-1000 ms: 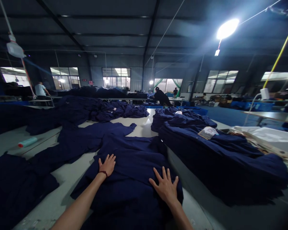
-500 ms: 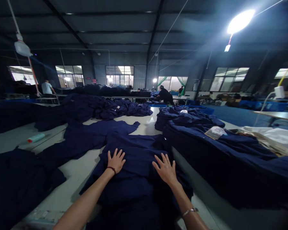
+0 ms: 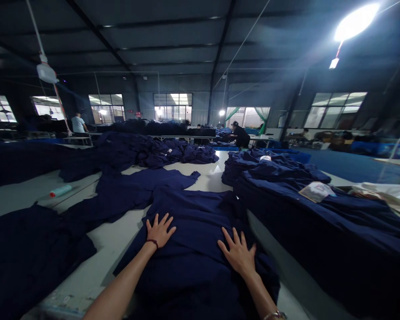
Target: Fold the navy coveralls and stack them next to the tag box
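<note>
A dark navy garment (image 3: 196, 262), which looks like a shirt, lies spread on the pale table (image 3: 115, 235) in front of me. My left hand (image 3: 160, 231) rests flat on its left side, fingers spread. On its right side lies my right hand (image 3: 238, 251), palm down with the fingers apart. Neither hand grips the cloth. A small white tag shows near the garment's far right corner. Another navy garment (image 3: 130, 191) is laid out just beyond, to the left.
A large navy fabric stack (image 3: 306, 226) stands on the right, with a clear plastic packet (image 3: 316, 192) on top. A teal thread spool (image 3: 60, 191) lies at the left. Navy heaps (image 3: 146, 149) fill the table's far side. Two people (image 3: 242, 135) (image 3: 78, 123) are in the background.
The view has turned slightly left, so the scene sits further right. My right hand has slid a little nearer to me over the garment. My left hand stays on the cloth.
</note>
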Demonstrator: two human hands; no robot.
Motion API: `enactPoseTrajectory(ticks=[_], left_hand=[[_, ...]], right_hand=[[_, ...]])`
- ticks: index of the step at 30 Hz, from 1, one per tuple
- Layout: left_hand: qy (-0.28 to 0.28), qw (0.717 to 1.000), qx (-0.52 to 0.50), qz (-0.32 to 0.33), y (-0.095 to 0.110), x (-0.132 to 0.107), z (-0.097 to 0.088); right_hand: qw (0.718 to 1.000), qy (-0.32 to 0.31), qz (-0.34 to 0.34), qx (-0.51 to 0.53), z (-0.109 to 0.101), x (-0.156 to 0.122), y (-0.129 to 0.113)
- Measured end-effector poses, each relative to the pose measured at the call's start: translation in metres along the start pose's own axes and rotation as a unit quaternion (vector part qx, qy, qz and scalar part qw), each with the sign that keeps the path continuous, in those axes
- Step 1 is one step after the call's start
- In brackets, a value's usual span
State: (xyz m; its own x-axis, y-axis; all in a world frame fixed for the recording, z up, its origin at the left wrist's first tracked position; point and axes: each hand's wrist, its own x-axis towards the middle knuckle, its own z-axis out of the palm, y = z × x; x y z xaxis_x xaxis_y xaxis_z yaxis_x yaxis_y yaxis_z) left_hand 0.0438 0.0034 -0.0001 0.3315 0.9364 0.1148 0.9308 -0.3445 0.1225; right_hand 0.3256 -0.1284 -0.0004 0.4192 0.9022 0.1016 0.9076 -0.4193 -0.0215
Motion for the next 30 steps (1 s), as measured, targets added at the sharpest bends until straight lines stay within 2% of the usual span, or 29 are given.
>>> enactPoseTrajectory(ticks=[14,30], left_hand=[[0.054,0.998,-0.012,-0.002,0.001,-0.004,0.006],[0.051,0.998,-0.023,0.000,0.001,-0.006,0.004]], right_hand=[[0.999,0.029,-0.002,-0.016,0.010,0.002,0.002],[0.999,0.040,-0.004,-0.001,0.016,0.005,0.005]])
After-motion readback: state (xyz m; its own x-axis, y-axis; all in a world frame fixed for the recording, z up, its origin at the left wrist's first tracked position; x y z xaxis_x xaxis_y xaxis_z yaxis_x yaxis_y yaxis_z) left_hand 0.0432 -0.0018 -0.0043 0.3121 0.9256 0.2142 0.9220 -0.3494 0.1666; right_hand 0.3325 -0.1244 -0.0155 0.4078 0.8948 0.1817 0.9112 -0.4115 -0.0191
